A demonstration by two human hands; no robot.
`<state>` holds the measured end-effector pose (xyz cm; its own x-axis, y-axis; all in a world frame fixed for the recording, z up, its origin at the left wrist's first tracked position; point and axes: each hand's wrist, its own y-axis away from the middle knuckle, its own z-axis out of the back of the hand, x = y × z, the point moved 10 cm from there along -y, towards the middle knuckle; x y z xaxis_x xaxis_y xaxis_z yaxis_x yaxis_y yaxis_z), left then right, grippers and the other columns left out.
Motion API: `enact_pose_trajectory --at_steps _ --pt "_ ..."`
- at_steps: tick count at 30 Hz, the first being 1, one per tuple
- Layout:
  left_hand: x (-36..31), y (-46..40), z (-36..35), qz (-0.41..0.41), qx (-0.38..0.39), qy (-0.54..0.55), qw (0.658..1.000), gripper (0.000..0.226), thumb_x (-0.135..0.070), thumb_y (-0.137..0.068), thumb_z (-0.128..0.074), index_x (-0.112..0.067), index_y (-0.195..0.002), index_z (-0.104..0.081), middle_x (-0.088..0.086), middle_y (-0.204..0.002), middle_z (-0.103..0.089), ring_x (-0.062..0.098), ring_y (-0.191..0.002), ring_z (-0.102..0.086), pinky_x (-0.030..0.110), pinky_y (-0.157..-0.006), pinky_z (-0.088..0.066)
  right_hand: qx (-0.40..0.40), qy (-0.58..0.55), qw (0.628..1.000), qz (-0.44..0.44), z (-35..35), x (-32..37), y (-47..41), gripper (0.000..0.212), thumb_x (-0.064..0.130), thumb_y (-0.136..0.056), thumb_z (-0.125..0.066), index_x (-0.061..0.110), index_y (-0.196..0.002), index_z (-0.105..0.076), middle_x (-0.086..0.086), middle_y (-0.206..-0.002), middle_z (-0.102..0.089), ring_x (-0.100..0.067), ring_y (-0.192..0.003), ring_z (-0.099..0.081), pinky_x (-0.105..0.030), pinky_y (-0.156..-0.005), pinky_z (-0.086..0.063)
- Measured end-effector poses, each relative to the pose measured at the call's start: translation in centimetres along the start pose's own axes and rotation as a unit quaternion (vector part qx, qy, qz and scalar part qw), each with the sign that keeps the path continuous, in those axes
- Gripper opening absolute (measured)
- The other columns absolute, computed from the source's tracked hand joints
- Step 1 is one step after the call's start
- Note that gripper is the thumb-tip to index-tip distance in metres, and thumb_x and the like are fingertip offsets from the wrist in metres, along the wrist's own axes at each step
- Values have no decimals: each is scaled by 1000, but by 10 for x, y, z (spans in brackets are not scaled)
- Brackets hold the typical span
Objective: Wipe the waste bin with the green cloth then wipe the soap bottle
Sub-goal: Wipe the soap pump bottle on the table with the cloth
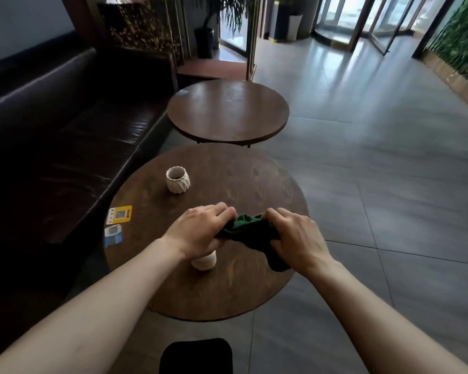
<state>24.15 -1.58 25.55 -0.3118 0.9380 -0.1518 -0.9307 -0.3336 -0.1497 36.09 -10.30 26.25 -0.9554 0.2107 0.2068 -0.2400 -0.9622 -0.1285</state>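
Both hands, left hand [200,230] and right hand [295,236], grip the green cloth [250,230] over the soap bottle [204,263]; bottle-wipe step apparently in hand, next needs rubbing down its sides.

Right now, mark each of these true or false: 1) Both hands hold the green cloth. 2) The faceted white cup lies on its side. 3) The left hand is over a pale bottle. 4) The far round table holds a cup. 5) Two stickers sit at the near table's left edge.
1) True: the left hand and right hand both grip the green cloth.
2) False: the faceted white cup stands upright, open mouth up.
3) True: a pale bottle stands under the left hand, only its base showing.
4) False: no cup shows on the far round table.
5) True: a yellow sticker and a blue sticker sit at the near table's left edge.
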Motion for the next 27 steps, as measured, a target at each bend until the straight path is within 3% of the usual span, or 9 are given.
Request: enact_pose_trajectory --at_steps 12,16,21,27 --pt "61 -85 -105 42 23 24 999 40 -38 -82 -75 -27 -114 -53 -10 -102 -59 16 -85 -65 33 -64 -51 36 -20 999 -6 -88 -85 -81 40 20 -85 -71 25 -123 -60 2 -105 -66 -29 -92 -66 -39 -67 -51" --pt "78 -93 -133 52 38 37 997 40 -36 -82 -74 -27 -116 -54 -10 -105 -60 15 -88 -65 33 -68 -52 44 -25 999 -2 -118 -95 -96 43 18 -84 -73 26 -124 -60 3 -105 -67 -27 -91 -66 -38 -65 -50" --pt "90 -98 -168 58 60 47 995 44 -32 -81 -76 -27 -118 -52 -9 -106 -60 15 -89 -65 32 -71 -52 42 -20 999 15 -149 -105 -105 45 18 -78 -82 24 -119 -63 2 -96 -67 -26 -82 -67 -31 -58 -35" --pt "96 -108 -194 62 82 53 993 45 -29 -81 -75 -26 -121 -52 -7 -109 -61 16 -92 -65 34 -73 -55 56 -18 998 29 -173 -120 -115 48 17 -78 -83 22 -121 -62 1 -99 -68 -25 -84 -68 -31 -59 -37"
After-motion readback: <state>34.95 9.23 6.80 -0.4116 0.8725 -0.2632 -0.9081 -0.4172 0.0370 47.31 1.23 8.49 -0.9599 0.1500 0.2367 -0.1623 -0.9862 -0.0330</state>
